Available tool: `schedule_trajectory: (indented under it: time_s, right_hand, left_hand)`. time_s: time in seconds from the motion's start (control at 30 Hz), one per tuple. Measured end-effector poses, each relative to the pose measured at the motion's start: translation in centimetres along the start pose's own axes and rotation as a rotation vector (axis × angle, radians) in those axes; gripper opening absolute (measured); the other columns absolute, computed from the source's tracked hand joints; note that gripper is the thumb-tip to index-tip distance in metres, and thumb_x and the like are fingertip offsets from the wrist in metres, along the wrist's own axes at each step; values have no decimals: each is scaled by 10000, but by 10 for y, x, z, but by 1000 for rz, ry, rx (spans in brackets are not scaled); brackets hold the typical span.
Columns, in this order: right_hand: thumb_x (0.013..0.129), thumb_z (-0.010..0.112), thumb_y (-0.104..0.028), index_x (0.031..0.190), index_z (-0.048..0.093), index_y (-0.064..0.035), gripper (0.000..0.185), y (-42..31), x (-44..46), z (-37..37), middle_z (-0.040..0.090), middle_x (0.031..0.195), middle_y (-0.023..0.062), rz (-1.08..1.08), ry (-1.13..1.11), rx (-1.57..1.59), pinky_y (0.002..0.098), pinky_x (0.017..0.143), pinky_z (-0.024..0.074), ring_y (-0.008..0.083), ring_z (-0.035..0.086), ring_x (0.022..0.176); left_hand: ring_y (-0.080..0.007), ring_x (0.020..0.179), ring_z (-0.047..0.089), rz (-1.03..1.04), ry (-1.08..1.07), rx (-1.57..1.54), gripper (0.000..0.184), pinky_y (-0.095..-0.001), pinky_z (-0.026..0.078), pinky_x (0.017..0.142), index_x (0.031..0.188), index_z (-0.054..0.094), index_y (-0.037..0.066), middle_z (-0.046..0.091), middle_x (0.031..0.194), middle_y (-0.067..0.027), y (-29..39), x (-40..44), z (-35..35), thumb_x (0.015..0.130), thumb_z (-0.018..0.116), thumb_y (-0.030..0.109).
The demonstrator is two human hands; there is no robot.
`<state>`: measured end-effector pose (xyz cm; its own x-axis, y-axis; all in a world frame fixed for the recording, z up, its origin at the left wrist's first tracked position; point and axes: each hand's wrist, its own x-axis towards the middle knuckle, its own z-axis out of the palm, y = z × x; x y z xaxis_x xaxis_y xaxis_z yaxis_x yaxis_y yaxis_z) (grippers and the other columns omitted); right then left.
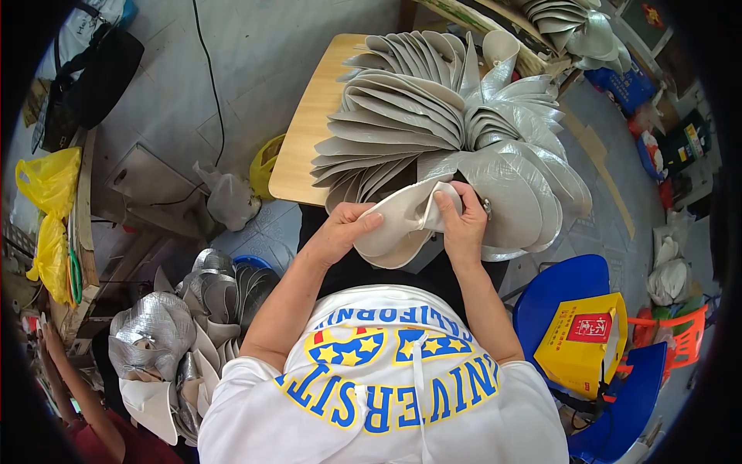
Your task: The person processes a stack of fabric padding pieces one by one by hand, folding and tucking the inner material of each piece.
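Between my two hands is an off-white, insole-shaped foam sheet [393, 222], folded and bent at its right end. My left hand [345, 232] grips its left edge, thumb on top. My right hand [462, 219] pinches the folded end, with the thumb pressed on it. A small shiny metal piece [487, 207] shows beside my right fingers; what it is I cannot make out. Just beyond my hands, a large fanned pile of similar grey sheets [402, 108], some with silver foil faces, covers much of the wooden table [297, 158].
More foil-faced sheets [154, 332] are heaped at my lower left, near another person's arm [85, 387]. A yellow bag [580, 340] rests on a blue chair [553, 290] at my right. Yellow plastic bags [50, 185] hang at the left. An orange stool [676, 340] stands farther right.
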<state>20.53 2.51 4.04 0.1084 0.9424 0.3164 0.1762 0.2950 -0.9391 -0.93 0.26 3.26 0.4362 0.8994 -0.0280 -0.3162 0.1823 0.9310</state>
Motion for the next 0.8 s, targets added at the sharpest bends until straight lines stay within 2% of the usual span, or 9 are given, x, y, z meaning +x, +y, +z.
schedule_trajectory:
  time_s: [0.07,0.17,0.27,0.37,0.47,0.5,0.6,0.7,0.8]
  right_hand:
    - [834,673,-188,1053,582,-5,300,0,1,4,625,879,46,-117,63,-88,259,717,459,112,570,782]
    - [830,674,-172,1091,553,0,335,1,9,18,618,896,57,-90,154,242,255,732,467,121,584,798]
    - [835,668,-171,1059,557,-5,300,-14,11,1,621,885,50,210,-109,371,234,730,469,102,587,802]
    - [849,653,-186,1036,559,-25,265,-6,16,-9,621,886,33,341,-302,356,211,710,462,74,576,787]
    - [865,633,-205,1019,565,-35,239,-3,15,-2,623,890,28,360,-297,369,205,697,457,63,571,777]
    - [866,631,-219,1016,567,-35,246,-4,15,0,619,893,25,352,-298,370,213,704,455,68,567,778]
    - [866,630,-225,1018,569,-37,248,-2,13,3,616,907,26,315,-291,381,223,720,455,76,565,794]
    - [868,626,-233,1023,568,-39,254,0,11,4,613,924,27,314,-284,350,230,735,454,83,563,815]
    - [875,617,-226,1022,569,-40,242,-1,10,5,612,931,29,311,-290,348,229,744,450,82,559,830]
  left_hand:
    - [-122,832,619,-8,-47,13,364,-262,484,753,1093,605,-50,663,937,-79,-1,0,-3,885,593,248]
    - [-120,843,616,-16,-69,14,367,-254,480,758,1111,599,-44,660,952,-74,1,-1,-4,884,592,244]
    - [-113,844,613,-18,-72,-43,360,-249,477,756,1109,595,-44,658,959,-77,0,0,-2,884,588,238]
    - [-93,873,590,-81,-27,5,350,-241,459,778,1132,573,-16,642,978,-58,4,3,-6,889,579,236]
    - [-68,880,545,25,74,183,332,-228,437,755,1156,551,28,621,991,-30,12,7,-3,903,558,242]
    - [-86,930,527,18,90,268,329,-249,436,785,1179,520,43,605,1028,-41,14,6,-2,895,545,208]
    - [-90,918,545,71,152,419,335,-249,432,814,1160,534,24,606,1004,-24,23,6,7,863,565,177]
    - [-153,863,599,78,207,737,348,-283,462,774,1126,553,20,638,955,-75,48,6,28,821,595,181]
    - [-256,820,637,244,229,1085,368,-332,484,734,1101,569,21,647,920,-156,62,19,48,792,625,213]
